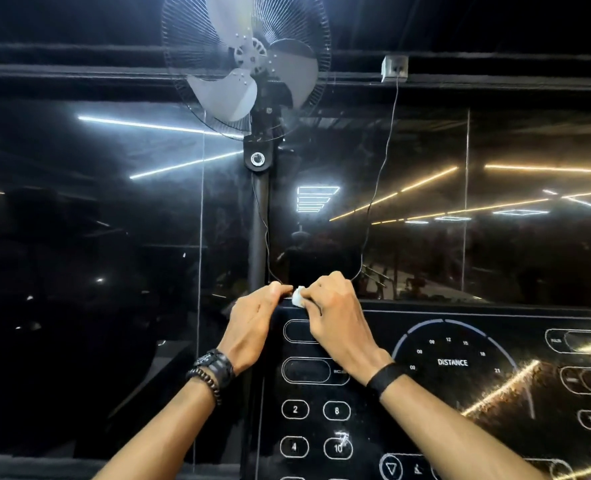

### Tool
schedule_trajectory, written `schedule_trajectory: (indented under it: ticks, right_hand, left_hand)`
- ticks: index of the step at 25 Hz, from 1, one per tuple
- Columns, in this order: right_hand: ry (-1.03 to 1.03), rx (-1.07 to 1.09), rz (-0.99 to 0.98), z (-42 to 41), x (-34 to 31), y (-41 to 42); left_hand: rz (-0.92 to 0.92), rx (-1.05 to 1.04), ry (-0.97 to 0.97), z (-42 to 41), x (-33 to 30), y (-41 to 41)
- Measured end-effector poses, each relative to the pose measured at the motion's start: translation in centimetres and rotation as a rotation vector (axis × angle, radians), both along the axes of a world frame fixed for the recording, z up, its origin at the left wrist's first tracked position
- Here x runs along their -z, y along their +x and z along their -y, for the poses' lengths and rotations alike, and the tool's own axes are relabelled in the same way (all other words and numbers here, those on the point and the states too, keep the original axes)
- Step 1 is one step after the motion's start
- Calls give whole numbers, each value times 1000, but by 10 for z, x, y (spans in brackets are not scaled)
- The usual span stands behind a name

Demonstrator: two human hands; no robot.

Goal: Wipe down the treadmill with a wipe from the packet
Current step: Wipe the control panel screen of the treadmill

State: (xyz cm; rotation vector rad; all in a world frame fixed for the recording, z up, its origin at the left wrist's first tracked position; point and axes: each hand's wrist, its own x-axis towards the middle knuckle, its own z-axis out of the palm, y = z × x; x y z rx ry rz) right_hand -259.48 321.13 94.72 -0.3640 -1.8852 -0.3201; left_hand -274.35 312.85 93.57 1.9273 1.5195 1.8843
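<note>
1. My right hand [335, 313] pinches a small white wipe [299, 296] against the top left corner of the treadmill console [460, 393].
2. My left hand [252, 323] curls over that same corner, fingertips gripping the console's upper edge just beside the wipe.
3. The dark, glossy panel shows a "DISTANCE" dial [452, 362] and numbered keys [336, 410].
4. A pedestal fan [245, 64] stands behind the console, before dark glass reflecting strip lights.

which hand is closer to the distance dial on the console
Right. The right hand holds the white wipe at the console's top left corner, just left of the DISTANCE dial. The left hand grips the corner edge, farther left.
</note>
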Motion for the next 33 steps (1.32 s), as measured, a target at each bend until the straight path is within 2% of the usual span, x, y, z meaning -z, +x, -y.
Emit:
schedule_trajectory:
  ticks: [2,5,7,10,14,17,20,21,24,27,28,31,33]
  right_hand:
    - [2,3,-9,12,13,-9]
    - [74,-47,60,28,35,-20]
    - [126,-27,51,24,27,-24]
    - [39,-9,-29,24,20,-27]
    - [136,-13,165,31,24,-31]
    - [57,20,36,26,12,-33]
    - [132,8,243,35,27,-38]
    - [142,25,257,35,27,-36]
    - [50,45,65,31,16,-37]
    - [144,34,264,39,29,-45]
    - [153,37,277,36,26,-42]
    - [46,43,59,30,14,-35]
    - [88,26,180,36,28,-38]
  left_hand:
    - [134,112,30,-6,5,-2]
    - [239,160,81,-13,15,-3]
    - [219,172,77,-16,17,-9]
    - [198,188,97,-18,20,-13]
    - [279,264,144,-19,19,-12]
    - [295,272,166,-19,22,-12]
    - [295,270,176,-20,24,-12]
    - [287,269,183,-20,25,-12]
    - [290,265,204,-20,25,-12]
    - [340,303,207,-22,26,-13]
    - [337,298,208,-22,26,-13]
    - [311,272,203,-22,26,-13]
    - [323,275,195,-23,26,-14]
